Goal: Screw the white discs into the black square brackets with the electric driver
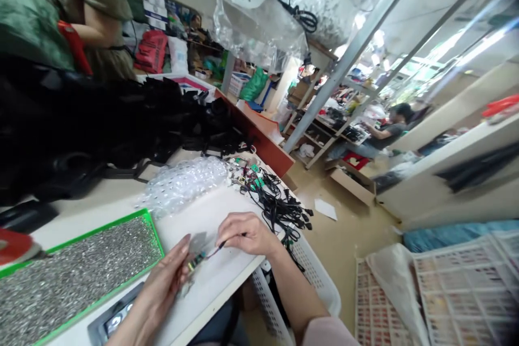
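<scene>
My left hand (160,284) holds a small green circuit board (195,260) over the white table (211,211), near its front edge. My right hand (245,232) pinches the black cable (214,250) that runs into that board. A small clear plastic bag (197,241) lies just behind the board, between the two hands. A heap of black cables with plugs (279,205) lies to the right of my right hand, at the table's edge.
A green-rimmed tray of several small metal parts (73,270) sits left, a phone (115,319) below it. Bubble wrap (182,184) and a black pile (101,119) lie behind. A white basket (316,281) stands under the table. One person stands at far left, another sits by the shelves.
</scene>
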The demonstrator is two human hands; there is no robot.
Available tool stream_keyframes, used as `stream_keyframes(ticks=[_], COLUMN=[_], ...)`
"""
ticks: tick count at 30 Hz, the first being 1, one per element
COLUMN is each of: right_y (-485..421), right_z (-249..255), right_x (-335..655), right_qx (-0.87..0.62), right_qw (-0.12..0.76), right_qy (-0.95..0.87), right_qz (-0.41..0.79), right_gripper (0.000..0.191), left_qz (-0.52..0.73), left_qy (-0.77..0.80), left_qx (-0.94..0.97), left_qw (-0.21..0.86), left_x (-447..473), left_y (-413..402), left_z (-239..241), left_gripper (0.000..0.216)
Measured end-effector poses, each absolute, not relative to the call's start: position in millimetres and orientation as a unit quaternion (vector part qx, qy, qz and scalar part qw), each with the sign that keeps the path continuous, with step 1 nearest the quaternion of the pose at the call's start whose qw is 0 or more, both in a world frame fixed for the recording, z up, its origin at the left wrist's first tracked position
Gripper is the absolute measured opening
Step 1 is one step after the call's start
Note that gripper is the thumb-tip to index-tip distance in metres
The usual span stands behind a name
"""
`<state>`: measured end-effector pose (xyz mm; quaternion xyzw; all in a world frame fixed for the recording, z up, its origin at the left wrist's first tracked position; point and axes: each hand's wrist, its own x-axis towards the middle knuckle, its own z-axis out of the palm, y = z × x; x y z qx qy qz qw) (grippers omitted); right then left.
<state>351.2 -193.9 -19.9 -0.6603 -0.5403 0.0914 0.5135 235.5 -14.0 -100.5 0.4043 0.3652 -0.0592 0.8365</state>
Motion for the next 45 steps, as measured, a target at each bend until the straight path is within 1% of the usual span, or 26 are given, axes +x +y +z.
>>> stream_keyframes(ticks=[2, 4, 6, 8, 10, 11, 12, 13, 15, 16, 17, 18, 20, 22, 23, 25, 27, 28, 30, 31, 34, 36, 38, 41, 45], right_y=[-208.9, -227.6, -243.1, -248.7, -240.6, -231.2, -218.8, -204.1, -171.5, -155.6, -141.2, -129.2, -114.0, -110.8, -112.8, -120.9, -130.4, -134.3, -138.6, -138.6, -129.9, -119.6, -109.9, -102.7, -106.1], right_z=[-26.9, -30.9, -28.1, -19.4, -9.9, -7.2, -6.9, -9.5, -23.0, -32.9, -43.8, -54.8, -74.3, -88.2, -93.3, -100.8, -106.6, -109.3, -114.6, -117.3, -125.5, -130.8, -135.3, -139.2, -139.9], right_x=[346.4, 342.2, 336.3, 328.1, 317.5, 311.4, 305.0, 298.6, 286.1, 280.2, 274.5, 268.6, 256.0, 242.3, 235.6, 223.8, 215.0, 211.8, 208.0, 207.3, 209.3, 212.7, 215.9, 217.5, 212.7], right_qx=[-0.698, -0.736, -0.751, -0.766, -0.804, -0.817, -0.818, -0.807, -0.746, -0.702, -0.652, -0.614, -0.601, -0.661, -0.700, -0.756, -0.761, -0.748, -0.722, -0.718, -0.724, -0.727, -0.736, -0.741, -0.736], right_qw=[0.481, 0.463, 0.452, 0.430, 0.424, 0.434, 0.454, 0.482, 0.555, 0.595, 0.643, 0.681, 0.709, 0.674, 0.641, 0.562, 0.472, 0.430, 0.370, 0.357, 0.339, 0.308, 0.258, 0.190, 0.158], right_qy=[-0.524, -0.488, -0.469, -0.459, -0.412, -0.379, -0.352, -0.341, -0.354, -0.358, -0.350, -0.330, -0.280, -0.256, -0.264, -0.328, -0.443, -0.499, -0.569, -0.580, -0.577, -0.584, -0.597, -0.617, -0.624], right_qz=[0.079, 0.073, 0.109, 0.134, 0.058, 0.009, -0.019, -0.011, 0.098, 0.159, 0.198, 0.225, 0.242, 0.208, 0.172, 0.071, -0.036, -0.082, -0.134, -0.145, -0.169, -0.190, -0.190, -0.183, -0.207], right_gripper=[0.035, 0.032, 0.027, 0.020, 0.016, 0.021, 0.032, 0.050, 0.089, 0.102, 0.106, 0.106, 0.098, 0.087, 0.080, 0.059, 0.037, 0.029, 0.020, 0.018, 0.013, 0.015, 0.018, 0.021, 0.023], left_qz=[-0.023, 0.011, 0.057, 0.108, 0.159, 0.180, 0.197, 0.208, 0.217, 0.221, 0.226, 0.233, 0.237, 0.220, 0.210, 0.195, 0.168, 0.147, 0.116, 0.118, 0.169, 0.177, 0.152, 0.122, 0.118], left_qy=[0.379, 0.377, 0.355, 0.310, 0.255, 0.231, 0.212, 0.200, 0.192, 0.196, 0.205, 0.218, 0.251, 0.290, 0.310, 0.350, 0.380, 0.385, 0.381, 0.380, 0.361, 0.311, 0.259, 0.241, 0.242], left_qx=[0.390, 0.403, 0.459, 0.550, 0.650, 0.692, 0.722, 0.742, 0.753, 0.748, 0.739, 0.726, 0.690, 0.640, 0.617, 0.585, 0.587, 0.602, 0.660, 0.701, 0.820, 0.874, 0.907, 0.924, 0.928], left_qw=[0.839, 0.834, 0.812, 0.768, 0.698, 0.660, 0.628, 0.606, 0.591, 0.594, 0.600, 0.609, 0.637, 0.676, 0.693, 0.706, 0.695, 0.684, 0.636, 0.592, 0.410, 0.327, 0.294, 0.270, 0.260], left_x=[234.7, 231.8, 227.4, 222.4, 217.5, 215.3, 213.2, 211.3, 207.7, 206.0, 204.2, 202.3, 197.1, 187.8, 181.0, 162.2, 137.3, 123.4, 96.4, 84.8, 65.5, 66.4, 73.7, 83.9, 85.9], left_y=[-13.3, -10.5, -7.6, -6.4, -7.5, -8.8, -10.4, -12.0, -14.0, -13.7, -12.5, -10.5, -5.0, -0.4, 0.7, 0.1, -2.4, -3.3, -1.8, 1.3, 18.3, 31.5, 41.5, 48.2, 49.2], left_z=[-99.6, -97.4, -93.8, -87.0, -75.4, -68.0, -60.1, -52.2, -39.3, -35.2, -33.2, -33.2, -38.2, -47.4, -52.9, -64.9, -77.8, -84.4, -97.1, -103.1, -119.5, -129.4, -137.5, -144.3, -144.3], left_gripper=[0.049, 0.044, 0.035, 0.031, 0.028, 0.027, 0.027, 0.026, 0.026, 0.026, 0.026, 0.027, 0.029, 0.033, 0.035, 0.041, 0.047, 0.049, 0.050, 0.050, 0.052, 0.058, 0.063, 0.063, 0.063])
